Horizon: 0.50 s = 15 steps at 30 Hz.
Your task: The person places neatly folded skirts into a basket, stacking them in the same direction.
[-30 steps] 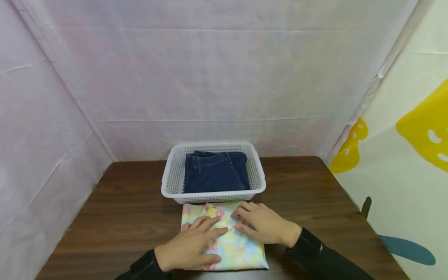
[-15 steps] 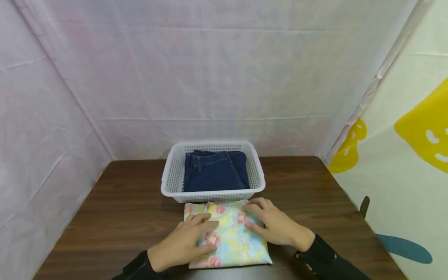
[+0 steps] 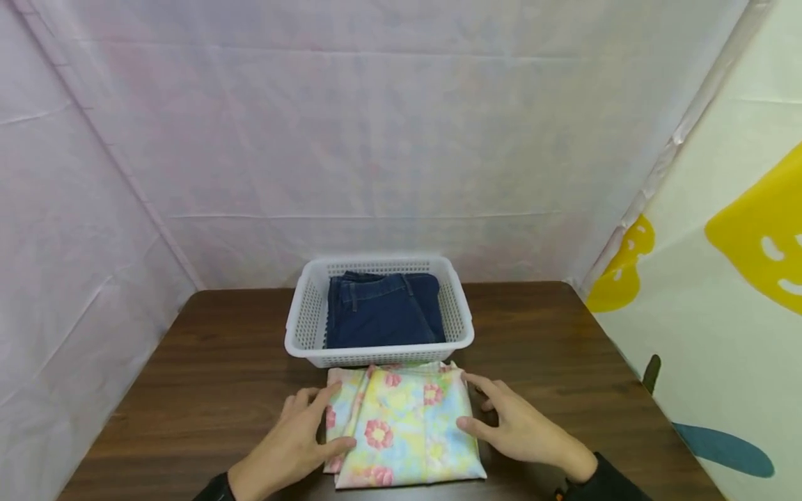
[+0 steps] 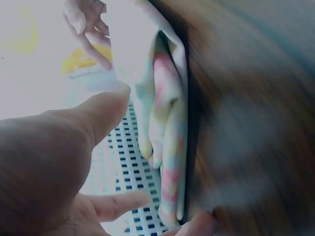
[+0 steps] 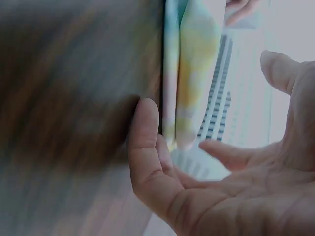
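Observation:
A folded cloth point(image 3: 407, 424) with pink flowers on pale yellow and blue lies flat on the table in the head view. My left hand point(image 3: 288, 442) is at its left side, thumb and index finger over that edge. At the right edge is my right hand point(image 3: 523, 424), fingers spread and lightly bent, thumb by the cloth. Several loose layers of the cloth point(image 4: 170, 113) show from the side in the left wrist view. Neither hand visibly grips it. In the right wrist view, the fingers point(image 5: 145, 125) curve around beside the cloth's edge point(image 5: 194, 78).
Just behind the cloth stands a white perforated plastic basket point(image 3: 466, 323). Folded dark blue jeans point(image 3: 385, 313) lie inside it. The brown wooden table point(image 3: 207, 376) extends to both sides. Pale sheets point(image 3: 376, 139) hang at the back and left, and a yellow-patterned one point(image 3: 752, 229) on the right.
Both hands have moved apart, from the top of the cloth out to its left and right edges. The upper layer now lies smoother, with a lower layer showing at left. Basket and jeans stay put.

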Each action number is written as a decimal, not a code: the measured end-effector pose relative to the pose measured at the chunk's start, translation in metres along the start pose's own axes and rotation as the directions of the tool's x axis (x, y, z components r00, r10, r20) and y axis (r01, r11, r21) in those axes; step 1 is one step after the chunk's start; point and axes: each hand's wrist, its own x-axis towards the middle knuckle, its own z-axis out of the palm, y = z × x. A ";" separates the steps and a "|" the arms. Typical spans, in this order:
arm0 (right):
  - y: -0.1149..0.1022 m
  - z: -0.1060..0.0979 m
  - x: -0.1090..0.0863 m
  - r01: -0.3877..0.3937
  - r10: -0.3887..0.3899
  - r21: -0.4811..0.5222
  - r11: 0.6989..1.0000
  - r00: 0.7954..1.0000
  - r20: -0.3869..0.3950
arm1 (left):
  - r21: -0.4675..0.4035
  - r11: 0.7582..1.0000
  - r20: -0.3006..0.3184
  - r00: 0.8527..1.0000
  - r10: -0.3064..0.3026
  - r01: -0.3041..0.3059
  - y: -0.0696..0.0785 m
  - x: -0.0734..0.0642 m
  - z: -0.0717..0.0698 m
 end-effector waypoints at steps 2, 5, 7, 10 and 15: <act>-0.003 0.003 -0.001 -0.004 0.003 0.046 0.999 1.000 0.017 | -0.015 1.000 0.000 1.000 0.008 -0.008 0.002 0.000 0.002; -0.009 0.008 0.000 0.004 -0.006 0.080 0.997 1.000 0.021 | -0.048 0.998 -0.018 0.999 0.048 -0.049 0.006 0.002 0.005; -0.012 0.010 0.003 0.009 -0.011 0.084 0.996 1.000 0.020 | -0.076 0.994 -0.015 0.997 0.072 -0.073 0.009 0.004 0.007; -0.016 0.013 0.009 0.017 -0.017 0.073 0.997 1.000 0.007 | -0.114 0.988 0.007 0.995 0.103 -0.101 0.014 0.007 0.009; -0.018 0.019 0.023 0.023 -0.023 0.079 0.997 1.000 -0.007 | -0.183 0.977 0.091 0.988 0.125 -0.106 0.018 0.015 0.012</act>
